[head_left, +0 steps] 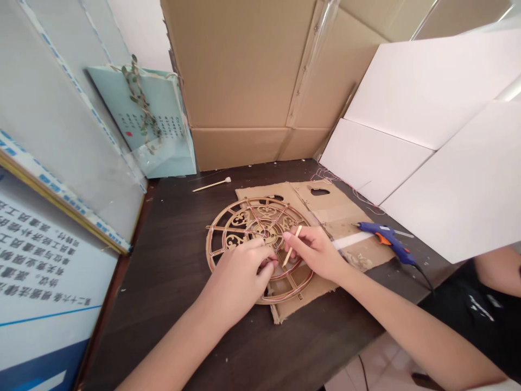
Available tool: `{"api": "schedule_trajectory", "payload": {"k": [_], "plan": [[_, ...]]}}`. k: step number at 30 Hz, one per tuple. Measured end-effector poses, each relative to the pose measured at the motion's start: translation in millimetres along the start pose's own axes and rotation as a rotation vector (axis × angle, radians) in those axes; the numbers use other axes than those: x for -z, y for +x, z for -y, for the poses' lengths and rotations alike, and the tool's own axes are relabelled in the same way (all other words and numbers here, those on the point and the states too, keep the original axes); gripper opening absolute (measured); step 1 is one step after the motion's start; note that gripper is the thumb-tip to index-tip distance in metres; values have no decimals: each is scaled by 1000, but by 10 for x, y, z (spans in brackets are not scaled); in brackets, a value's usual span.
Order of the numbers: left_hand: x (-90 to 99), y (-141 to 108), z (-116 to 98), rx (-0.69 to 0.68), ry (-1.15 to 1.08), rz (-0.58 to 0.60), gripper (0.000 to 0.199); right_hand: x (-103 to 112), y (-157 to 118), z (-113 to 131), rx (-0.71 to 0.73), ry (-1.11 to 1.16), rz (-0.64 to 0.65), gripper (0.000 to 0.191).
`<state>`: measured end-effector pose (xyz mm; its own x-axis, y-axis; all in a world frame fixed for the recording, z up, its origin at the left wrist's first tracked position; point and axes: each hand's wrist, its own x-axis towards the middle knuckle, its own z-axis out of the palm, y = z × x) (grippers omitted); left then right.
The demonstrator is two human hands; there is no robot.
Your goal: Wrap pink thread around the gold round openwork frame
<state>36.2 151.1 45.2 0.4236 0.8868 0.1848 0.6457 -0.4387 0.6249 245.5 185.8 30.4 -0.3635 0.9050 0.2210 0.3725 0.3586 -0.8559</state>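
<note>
A round wooden openwork frame (238,203) with curled ornaments and reddish wire along its rings lies partly on a flat cardboard sheet (354,209). Over its lower middle, my left hand (244,271) is closed in a pinch; what its fingertips hold is too small to make out. Just to the right, my right hand (319,250) grips a short wooden stick (292,245), its lower end pointing down at the frame. Both hands hide part of the frame.
A blue glue gun (388,239) lies right on the cardboard's edge. Behind are a stick with a white tip (211,184), a pale blue bag (163,141) and a tall cardboard panel (244,70). White boxes (427,98) stand right; another person's arm (499,269) shows at far right.
</note>
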Motion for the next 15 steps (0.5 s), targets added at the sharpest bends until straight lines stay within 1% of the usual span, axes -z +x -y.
{"api": "schedule_trajectory", "payload": {"k": [8, 15], "plan": [[-14, 13, 20, -20, 12, 5, 21, -10, 6, -18, -68, 162, -21, 53], [-19, 22, -22, 10, 36, 59, 20, -6, 4, 1, -42, 154, -21, 58]]}}
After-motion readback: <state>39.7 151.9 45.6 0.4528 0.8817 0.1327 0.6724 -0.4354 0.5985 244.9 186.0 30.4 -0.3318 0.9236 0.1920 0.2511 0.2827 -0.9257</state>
